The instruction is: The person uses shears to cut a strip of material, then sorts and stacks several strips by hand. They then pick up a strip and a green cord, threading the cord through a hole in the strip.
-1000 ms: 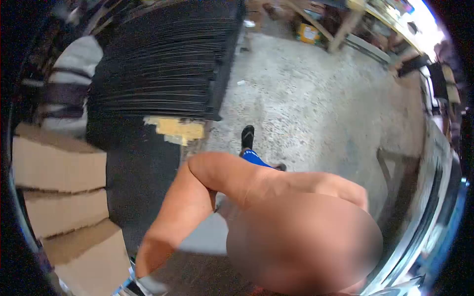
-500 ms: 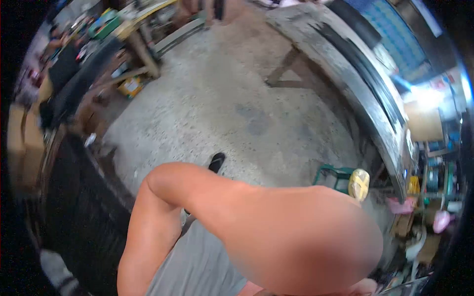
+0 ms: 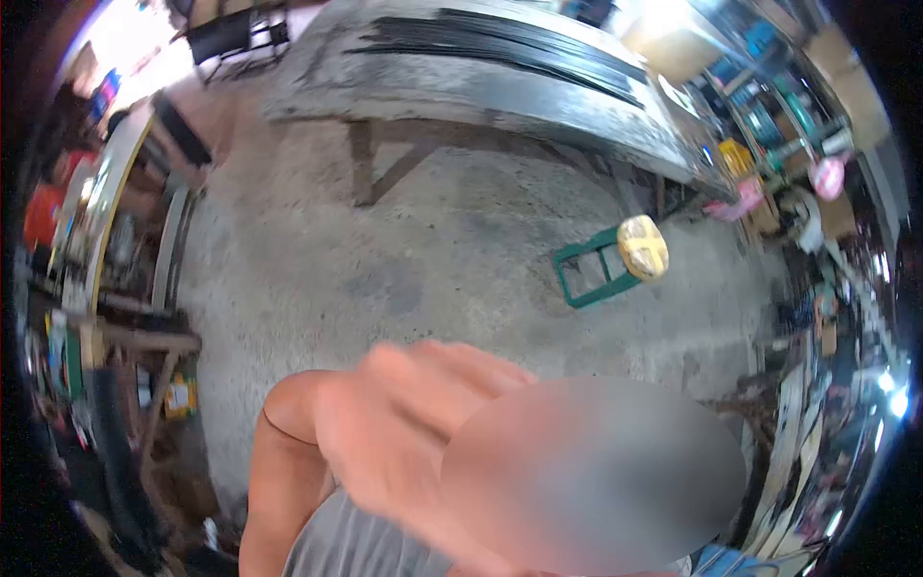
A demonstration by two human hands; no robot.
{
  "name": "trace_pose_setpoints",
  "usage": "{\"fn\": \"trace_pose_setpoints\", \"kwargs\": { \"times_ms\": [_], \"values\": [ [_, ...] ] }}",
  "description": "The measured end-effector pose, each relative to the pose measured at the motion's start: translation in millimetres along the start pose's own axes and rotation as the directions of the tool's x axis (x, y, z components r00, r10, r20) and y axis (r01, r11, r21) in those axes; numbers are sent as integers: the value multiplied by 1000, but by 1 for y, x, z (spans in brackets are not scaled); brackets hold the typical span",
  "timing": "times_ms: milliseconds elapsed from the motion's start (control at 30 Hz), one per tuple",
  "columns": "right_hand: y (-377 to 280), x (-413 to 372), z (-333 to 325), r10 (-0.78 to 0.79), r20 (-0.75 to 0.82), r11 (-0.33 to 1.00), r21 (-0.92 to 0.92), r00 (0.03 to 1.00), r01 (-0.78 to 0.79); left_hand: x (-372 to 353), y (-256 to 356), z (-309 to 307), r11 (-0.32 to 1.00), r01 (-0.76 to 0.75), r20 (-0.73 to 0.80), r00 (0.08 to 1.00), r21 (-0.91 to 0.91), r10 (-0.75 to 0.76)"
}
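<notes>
Close below the camera, my left hand (image 3: 394, 433) is raised in front of my chest, smeared by motion. My bent left arm (image 3: 288, 462) comes up from the lower left, beside my grey shirt (image 3: 356, 543). The fingers point rightward and partly vanish behind a blurred oval patch, so whether they are closed, or hold anything, is hidden. No part of my right hand can be made out. The nearest object on the floor ahead is a green stool frame (image 3: 586, 284) with a yellow-and-white wrapped pad (image 3: 642, 248) at one end.
Long dark strips (image 3: 510, 48) lie on a big worn workbench (image 3: 317, 91) across the back. Another cluttered bench (image 3: 111, 207) runs along the left. Shelves (image 3: 779, 115) with supplies stand at the right. Concrete floor (image 3: 423, 250) lies between them.
The view has swung right, so the workbench now spans the back and the stool sits nearer the middle. My left hand has come into view where only the bent arm showed before.
</notes>
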State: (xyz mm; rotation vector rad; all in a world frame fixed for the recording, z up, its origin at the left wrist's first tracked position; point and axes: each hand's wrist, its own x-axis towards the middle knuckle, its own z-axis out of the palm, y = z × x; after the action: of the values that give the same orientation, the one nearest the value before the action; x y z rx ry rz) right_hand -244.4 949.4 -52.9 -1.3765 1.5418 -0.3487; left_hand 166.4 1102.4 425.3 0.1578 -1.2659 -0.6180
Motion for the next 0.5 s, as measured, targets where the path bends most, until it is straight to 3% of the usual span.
{"fn": "trace_pose_setpoints", "kwargs": {
  "times_ms": [33, 67, 100, 133, 200, 267, 300, 333, 367, 400, 433, 467, 500],
  "values": [
    [-5, -6, -1, 50, -5, 998, -48, 999, -50, 6, -15, -13, 991, 128, -76, 988, -48, -131],
    [-51, -32, -3, 51, 9, 973, -227, 999, -48, 10, -33, -29, 963, 251, -146, 954, -97, -263],
    [61, 11, -3, 84, 51, 973, -222, 995, -70, 15, -55, -44, 951, 307, -102, 945, -36, -310],
    [45, -1, -6, 274, 136, 956, -147, 952, -254, 20, -78, -60, 934, 355, -61, 934, 30, -353],
    [122, 22, -10, 509, 259, 834, 87, 821, -545, 33, -124, -84, 917, 382, 9, 923, 114, -386],
    [1, -7, -20, 532, 93, 827, -272, 842, -493, 49, -172, -104, 893, 397, 62, 906, 212, -418],
    [10, 6, -23, 537, 99, 827, -258, 838, -499, 57, -194, -113, 818, 416, 57, 879, 399, -474],
    [29, 30, -29, 446, 130, 881, -237, 886, -409, 68, -219, -124, 711, 404, 41, 854, 576, -519],
    [53, 52, -33, 355, 159, 924, -211, 921, -320, 76, -246, -136, 706, 405, 51, 847, 581, -528],
    [126, 101, -48, 366, 160, 922, -197, 917, -334, 79, -274, -149, 619, 452, -16, 815, 642, -579],
    [173, 151, -35, 67, 239, 924, -381, 969, 30, 80, -304, -160, 531, 497, -85, 781, 686, -619],
    [133, 163, -48, 94, 91, 931, -360, 991, -56, 81, -330, -172, 540, 504, -70, 771, 674, -632],
    [75, 194, -62, 124, -58, 935, -327, 991, -137, 82, -354, -186, 443, 563, -132, 709, 698, -692]
  ]
}}
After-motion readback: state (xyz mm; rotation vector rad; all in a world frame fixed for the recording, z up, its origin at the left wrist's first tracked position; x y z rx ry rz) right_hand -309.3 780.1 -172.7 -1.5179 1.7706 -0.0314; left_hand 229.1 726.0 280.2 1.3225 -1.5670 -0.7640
